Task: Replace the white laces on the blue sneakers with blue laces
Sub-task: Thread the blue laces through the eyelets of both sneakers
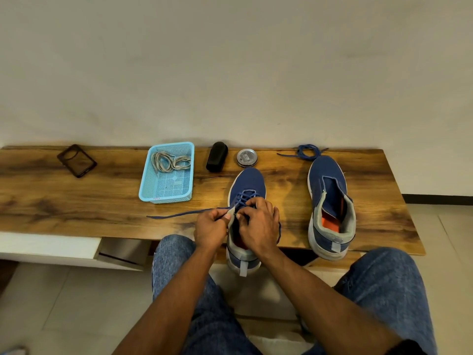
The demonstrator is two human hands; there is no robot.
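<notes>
Left to right. White laces out already, coiled in the blue basket. Long tail of the blue lace flat on the wooden bench. Left hand pinching that lace at the eyelet edge; right hand curled over the near sneaker, fingertips at the holes (hard to tell what they hold). Best to pull slowly, keep the lace flat, match both ends. Far right: second sneaker unlaced, spare blue lace beside its toe.
</notes>
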